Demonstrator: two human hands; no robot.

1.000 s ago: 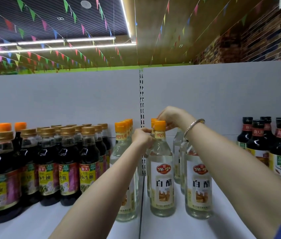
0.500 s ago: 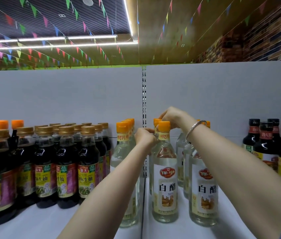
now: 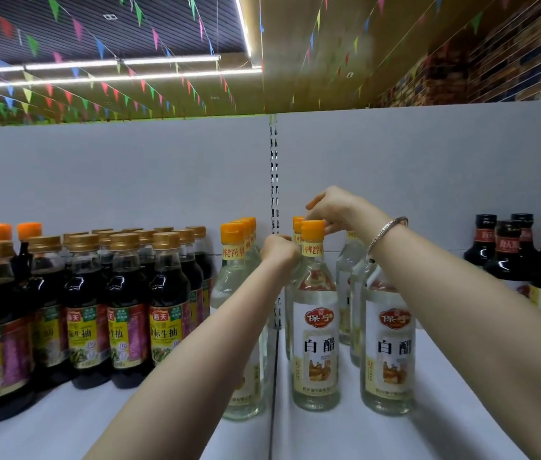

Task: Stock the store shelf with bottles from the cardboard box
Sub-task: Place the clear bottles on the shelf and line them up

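Head view: white shelf (image 3: 345, 436) already well stocked. At centre, clear vinegar bottles with orange caps in rows running back; front bottle (image 3: 315, 327) upright just right of the slotted upright (image 3: 274, 180). Left hand (image 3: 279, 252) at about 9 o'clock of that bottle's neck, fingers curled against it, apparently gripping it. Right hand (image 3: 335, 210) at 12 o'clock above the cap, fingertips pinching the cap edge; silver bracelet (image 3: 385, 235) on the wrist. Second front bottle (image 3: 388, 343) just beside at 3 o'clock, partly behind the right forearm. Dark soy bottles (image 3: 123, 303) at 9 o'clock, dark-capped bottles (image 3: 508, 250) at 3 o'clock. Cardboard box out of view, so remaining stock unknowable. Judged: current bottle down, being squared up; bare shelf front left to fill.
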